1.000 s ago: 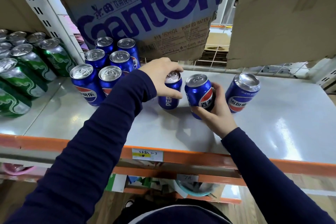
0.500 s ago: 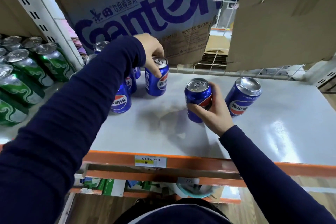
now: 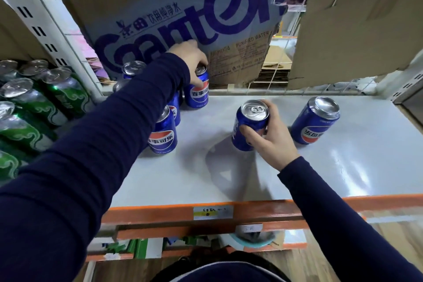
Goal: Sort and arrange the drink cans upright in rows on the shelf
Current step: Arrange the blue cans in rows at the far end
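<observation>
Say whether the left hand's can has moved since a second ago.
Yes: the Pepsi can went rearward toward the cardboard box, away from the orange shelf edge.

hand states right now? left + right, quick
Left hand: closed, gripping the back blue can by its top.
Right hand: closed, holding the middle blue can round its side.

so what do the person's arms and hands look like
Both arms wear long, plain dark navy sleeves, the left sleeve and right sleeve ending at the wrists. The left hand and right hand are bare: no gloves, rings or watch visible.
</observation>
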A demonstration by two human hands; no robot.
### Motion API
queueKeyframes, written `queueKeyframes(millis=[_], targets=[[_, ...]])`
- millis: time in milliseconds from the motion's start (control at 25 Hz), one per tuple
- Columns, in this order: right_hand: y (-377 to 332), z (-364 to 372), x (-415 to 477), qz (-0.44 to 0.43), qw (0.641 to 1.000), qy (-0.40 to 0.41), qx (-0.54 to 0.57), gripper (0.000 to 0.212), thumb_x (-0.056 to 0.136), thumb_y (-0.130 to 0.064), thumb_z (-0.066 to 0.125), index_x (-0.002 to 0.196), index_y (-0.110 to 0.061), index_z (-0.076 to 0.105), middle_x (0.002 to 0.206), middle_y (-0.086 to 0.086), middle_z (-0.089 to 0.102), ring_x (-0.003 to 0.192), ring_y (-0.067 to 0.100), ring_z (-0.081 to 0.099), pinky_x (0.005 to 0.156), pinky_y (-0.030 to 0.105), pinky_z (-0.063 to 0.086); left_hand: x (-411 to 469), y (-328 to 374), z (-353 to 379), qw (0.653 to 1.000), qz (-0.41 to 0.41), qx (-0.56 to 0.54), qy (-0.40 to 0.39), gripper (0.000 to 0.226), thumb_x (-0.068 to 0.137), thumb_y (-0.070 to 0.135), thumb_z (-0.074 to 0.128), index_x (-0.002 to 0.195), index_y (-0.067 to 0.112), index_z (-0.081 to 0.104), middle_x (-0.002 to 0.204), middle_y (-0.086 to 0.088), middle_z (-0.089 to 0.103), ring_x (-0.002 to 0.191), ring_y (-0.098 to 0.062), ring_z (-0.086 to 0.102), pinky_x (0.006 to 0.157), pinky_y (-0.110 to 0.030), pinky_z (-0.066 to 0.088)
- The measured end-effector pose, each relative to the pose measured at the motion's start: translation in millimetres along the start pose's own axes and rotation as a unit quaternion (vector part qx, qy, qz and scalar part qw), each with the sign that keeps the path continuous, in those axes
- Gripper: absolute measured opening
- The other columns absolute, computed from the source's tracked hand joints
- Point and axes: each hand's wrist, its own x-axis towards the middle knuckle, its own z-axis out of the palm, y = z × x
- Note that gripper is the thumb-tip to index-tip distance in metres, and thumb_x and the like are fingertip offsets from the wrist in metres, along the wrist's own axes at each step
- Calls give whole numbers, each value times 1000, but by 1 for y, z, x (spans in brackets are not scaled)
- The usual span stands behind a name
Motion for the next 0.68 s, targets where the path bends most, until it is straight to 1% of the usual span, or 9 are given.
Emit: queueKeyframes(millis=[120,200,320,400,480,560,600,640,680], targets=[[-4,0,-2,10,1000,5,-21,63,71,-50,61,126,-30,36,121,-4,58,112,11,55,95,28,45,-3,-3,-3,1000,5,4,-15,64,74,32,76,132,19,52,128,-14,41,115,-33,47,93,-41,41],[-6,0,-2,21,999,9,-34,66,72,-47,62,130,-26,38,123,-3,56,113,12,53,96,31,46,-3,-3,-4,1000,10,16,-24,65,75,28,76,134,19,50,129,-13,42,117,-32,46,94,-41,41],[-11,-1,-4,17,997,24,-70,62,75,-42,65,128,-23,41,121,-4,56,111,13,54,92,33,48,-4,-2,-2,999,23,31,-27,66,77,24,74,137,19,46,130,-11,45,119,-31,46,94,-41,41],[-16,-4,-4,11,994,27,-102,61,78,-38,70,129,-22,41,117,-5,58,107,14,56,86,29,48,-5,-4,0,998,27,50,-30,65,79,25,73,138,21,45,132,-10,47,119,-31,47,93,-42,44],[-22,-8,-3,7,991,15,-131,64,80,-33,70,133,-24,35,113,-5,59,98,14,58,80,26,44,-6,-5,0,996,24,80,-30,64,80,30,70,139,25,43,134,-6,48,119,-31,48,91,-46,46],[-25,-12,-3,0,989,-10,-148,63,82,-30,67,135,-25,34,115,-2,59,98,16,58,80,27,44,-15,-7,-1,995,19,91,-27,61,85,35,64,140,27,40,137,-4,47,122,-30,47,91,-48,47],[-26,-14,-2,1,988,-23,-152,60,83,-29,65,135,-24,35,119,0,57,102,18,58,82,27,44,-23,-8,-1,997,16,77,-16,57,88,36,60,140,27,40,138,-4,46,123,-30,45,92,-48,46],[-27,-16,-1,5,987,-33,-155,58,84,-28,65,135,-24,37,122,2,56,104,18,57,83,26,44,-33,-9,0,999,12,52,10,53,90,37,56,139,25,42,139,-4,46,124,-30,45,93,-48,45],[-30,-17,1,10,987,-37,-158,57,83,-27,66,133,-22,40,123,2,55,104,17,56,81,24,43,-47,-9,1,998,7,18,54,48,91,37,53,137,24,45,137,-5,47,122,-30,45,94,-47,44]])
